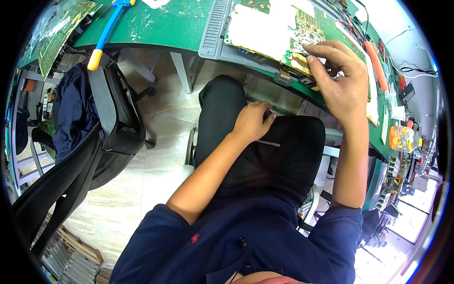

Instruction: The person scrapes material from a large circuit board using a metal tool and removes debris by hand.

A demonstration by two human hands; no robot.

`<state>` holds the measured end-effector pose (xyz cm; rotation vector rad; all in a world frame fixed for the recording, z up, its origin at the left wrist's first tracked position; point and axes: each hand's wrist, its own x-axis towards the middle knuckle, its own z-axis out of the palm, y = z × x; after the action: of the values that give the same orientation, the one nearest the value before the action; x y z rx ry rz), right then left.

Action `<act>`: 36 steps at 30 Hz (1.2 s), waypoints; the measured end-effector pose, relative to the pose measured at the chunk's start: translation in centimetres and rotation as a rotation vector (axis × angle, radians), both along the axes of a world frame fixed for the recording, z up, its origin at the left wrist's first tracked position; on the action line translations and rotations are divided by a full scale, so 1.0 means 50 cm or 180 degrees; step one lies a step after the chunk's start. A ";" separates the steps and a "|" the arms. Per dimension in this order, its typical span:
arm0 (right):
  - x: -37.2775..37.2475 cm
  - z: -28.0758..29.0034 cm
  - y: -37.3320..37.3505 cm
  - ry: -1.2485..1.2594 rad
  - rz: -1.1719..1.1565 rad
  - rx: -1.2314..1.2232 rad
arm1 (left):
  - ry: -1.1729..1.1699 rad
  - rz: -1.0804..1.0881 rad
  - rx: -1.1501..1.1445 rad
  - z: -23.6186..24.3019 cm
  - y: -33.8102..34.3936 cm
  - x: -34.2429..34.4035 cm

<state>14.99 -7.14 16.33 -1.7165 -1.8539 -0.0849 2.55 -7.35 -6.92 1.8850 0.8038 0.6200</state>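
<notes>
Across the near edge of the green tabletop [165, 26], a blue-and-yellow-handled tool [105, 35] juts out over a pale tiled floor [156, 170], beside a black office chair [124, 111]. Toward the right, a ridged grey plastic tray [215, 31] carries a large green-and-white circuit board [257, 34] along that edge. At the board's near edge, the right hand [343, 78] brings thumb and forefinger close together by a small silvery part [299, 49]; whether they pinch it, I cannot tell. The left hand [251, 122] rests on the lap, loosely curled, its grip unclear.
</notes>
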 end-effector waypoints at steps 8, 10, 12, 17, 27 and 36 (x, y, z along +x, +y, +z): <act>-0.022 -0.024 -0.004 0.0261 -0.0094 0.0200 | -0.0137 0.0060 0.0119 0.003 -0.001 0.002; -0.022 -0.034 -0.006 0.0317 -0.0102 0.0349 | -0.0241 0.0130 0.0131 0.012 0.001 0.002; -0.017 -0.043 -0.004 0.0228 -0.0040 0.0549 | -0.0286 0.0208 0.0102 0.013 0.005 -0.001; -0.014 -0.043 -0.003 0.0395 -0.0077 0.0450 | -0.0362 0.0327 0.0053 -0.003 0.006 0.002; -0.022 -0.044 -0.004 0.0332 -0.0259 0.0367 | -0.0203 0.0196 0.0215 -0.008 0.000 0.004; -0.033 -0.058 0.012 0.0622 -0.0250 0.0517 | -0.0210 0.0197 0.0096 -0.003 0.003 0.003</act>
<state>13.36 -6.52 13.42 -1.6244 -1.5940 -0.0929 2.71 -7.20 -7.08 1.8628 0.8167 0.7328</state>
